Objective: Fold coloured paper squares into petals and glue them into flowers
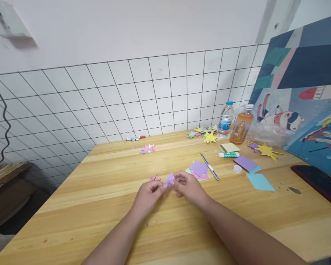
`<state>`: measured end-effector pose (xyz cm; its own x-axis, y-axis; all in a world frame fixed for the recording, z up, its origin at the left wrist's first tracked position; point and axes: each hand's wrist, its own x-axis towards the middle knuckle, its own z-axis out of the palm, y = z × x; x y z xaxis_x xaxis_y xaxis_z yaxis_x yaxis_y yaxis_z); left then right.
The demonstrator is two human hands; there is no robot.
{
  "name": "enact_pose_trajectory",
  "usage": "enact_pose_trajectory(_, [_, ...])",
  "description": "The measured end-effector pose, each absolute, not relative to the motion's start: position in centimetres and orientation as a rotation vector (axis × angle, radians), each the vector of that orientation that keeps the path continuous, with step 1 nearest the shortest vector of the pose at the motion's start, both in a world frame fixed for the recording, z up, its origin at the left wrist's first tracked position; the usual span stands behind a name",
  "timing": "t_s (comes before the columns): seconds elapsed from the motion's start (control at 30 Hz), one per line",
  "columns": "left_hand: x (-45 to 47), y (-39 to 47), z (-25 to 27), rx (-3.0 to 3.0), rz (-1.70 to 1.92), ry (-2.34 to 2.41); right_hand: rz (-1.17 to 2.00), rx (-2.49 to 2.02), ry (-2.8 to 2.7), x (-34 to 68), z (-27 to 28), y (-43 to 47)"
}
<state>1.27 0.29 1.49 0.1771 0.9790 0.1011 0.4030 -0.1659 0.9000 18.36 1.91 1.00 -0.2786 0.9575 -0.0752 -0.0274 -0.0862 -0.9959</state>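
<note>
A small folded piece of purple paper [170, 178] is pinched between my two hands, just above the table. My left hand [150, 193] grips its lower left corner between thumb and fingers. On the other side, my right hand [189, 187] holds its right edge in the same way. Behind my left hand lies a pink folded paper piece [155, 177], partly hidden by the fingers. Close beyond my right hand is a loose stack of purple, pink and green paper squares [199, 169], with a slim silver pen-like tool [210, 167] beside it.
On the wooden table [99, 191] lie a pink-and-yellow paper star [149, 148], markers [135, 138], a heap of paper stars [206, 134], a glue stick [228, 155] and a blue sheet [260, 182]. Two bottles [242, 124] stand at the back right. A phone [320, 184] rests at the right edge.
</note>
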Motion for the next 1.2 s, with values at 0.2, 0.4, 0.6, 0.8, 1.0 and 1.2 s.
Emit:
enact_pose_trajectory(0.2, [1.46,-0.01,0.86,1.718,0.901,1.355,1.413,-1.102,-1.376,18.47,0.67,2.25])
enact_pose_trajectory(0.4, [1.44,0.17,0.99,1.655,0.951,1.285,1.396,-1.067,-1.492,18.3,1.02,1.72])
enact_pose_trajectory(0.6, [1.42,0.41,0.61,1.588,1.02,1.301,1.535,-1.083,-1.3,18.34,0.98,1.99])
enact_pose_trajectory(0.8, [1.63,-0.1,1.07,1.675,0.994,1.292,1.343,-1.139,-1.469,18.51,0.61,2.14])
enact_pose_trajectory(1.0, [1.42,0.17,1.2,1.605,0.931,1.228,1.033,-1.117,-1.705,18.39,0.67,1.75])
enact_pose_trajectory(1.2, [1.67,0.18,1.12,1.416,0.925,1.086,0.832,-1.045,-1.834,18.61,0.59,1.76])
